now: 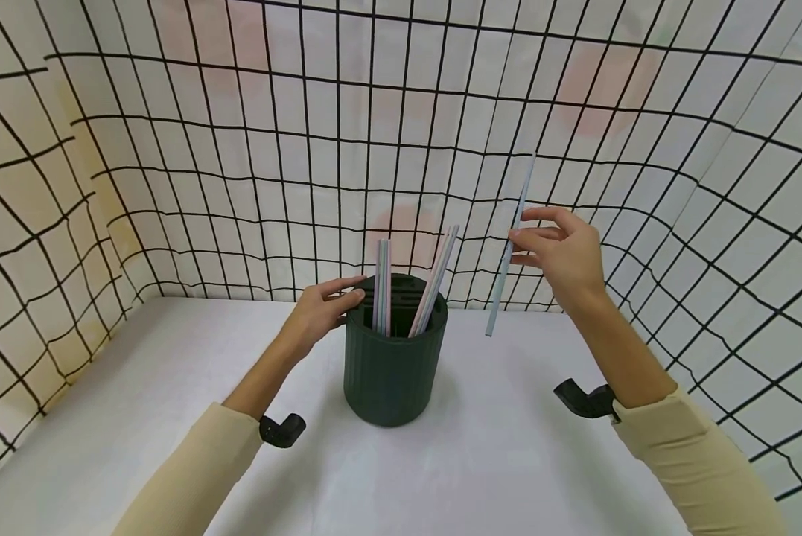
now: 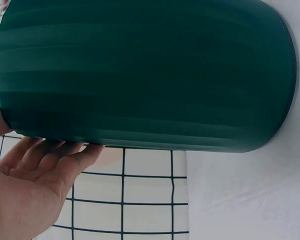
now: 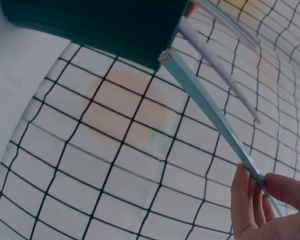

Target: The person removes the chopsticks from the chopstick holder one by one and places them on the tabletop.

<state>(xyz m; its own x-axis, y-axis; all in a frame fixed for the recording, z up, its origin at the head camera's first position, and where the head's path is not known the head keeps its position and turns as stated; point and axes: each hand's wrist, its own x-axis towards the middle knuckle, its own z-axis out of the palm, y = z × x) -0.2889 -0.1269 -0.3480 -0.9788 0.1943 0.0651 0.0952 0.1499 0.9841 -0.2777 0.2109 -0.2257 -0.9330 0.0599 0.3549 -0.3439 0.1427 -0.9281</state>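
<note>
A dark green ribbed utensil holder (image 1: 390, 380) stands upright on the white table. Several pastel chopsticks (image 1: 382, 290) lean in it in two groups, with their lower ends hidden inside. My left hand (image 1: 316, 316) holds the holder at its left rim. In the left wrist view the fingers (image 2: 65, 162) of that hand lie along the ribbed wall. To the right of the holder and in the air, my right hand (image 1: 564, 253) pinches a light blue chopstick (image 1: 497, 294) between thumb and fingers. Its thick end, silvery and patterned in the right wrist view, points down; its thin end points up.
A black wire grid (image 1: 293, 164) encloses the back and both sides of the white table (image 1: 501, 461). Pale cloth hangs behind the grid. A black wrist-worn device (image 1: 283, 430) sits by the left cuff, and another black device (image 1: 584, 400) by the right.
</note>
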